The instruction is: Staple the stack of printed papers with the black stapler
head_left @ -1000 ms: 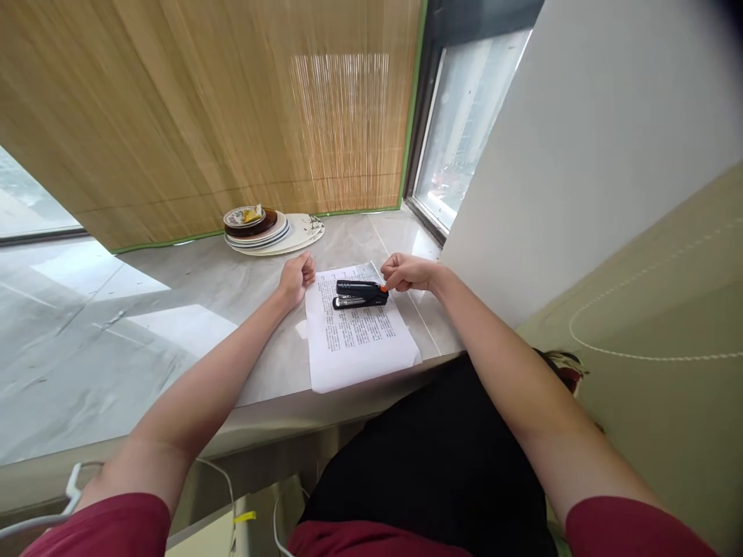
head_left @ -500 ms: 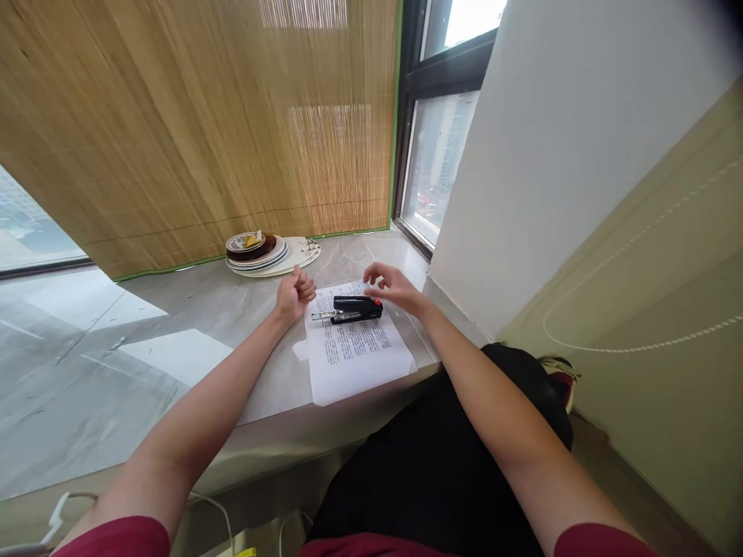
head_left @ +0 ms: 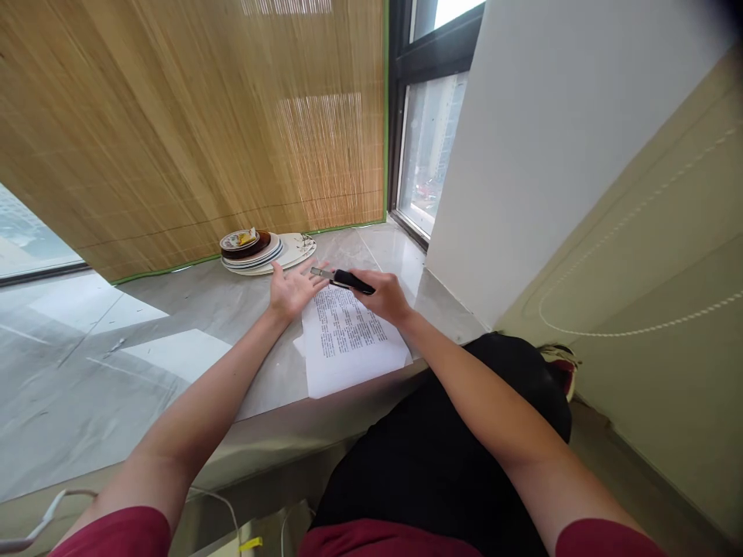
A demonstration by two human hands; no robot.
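Observation:
My right hand (head_left: 384,295) is wrapped round the rear of a black stapler (head_left: 353,281), holding it up above the printed paper. The stapler's metal front end points left, close to the fingers of my left hand (head_left: 293,291). That left hand lies open, palm up with fingers spread, at the far left corner of the sheets; whether its fingertips touch the stapler I cannot tell. The white printed paper (head_left: 342,375) rests near the ledge's front edge, its far part hidden behind my hands and the stapler.
A stack of plates (head_left: 255,251) stands on the ledge behind my left hand. The grey stone ledge (head_left: 174,309) reaches left. A bamboo blind (head_left: 203,131) hangs behind, with a window (head_left: 433,147) and white wall (head_left: 522,139) to the right.
My right hand has taken hold of the stapler and lifted it off the paper, turning it. My left hand has gone from a closed fist to open, palm up.

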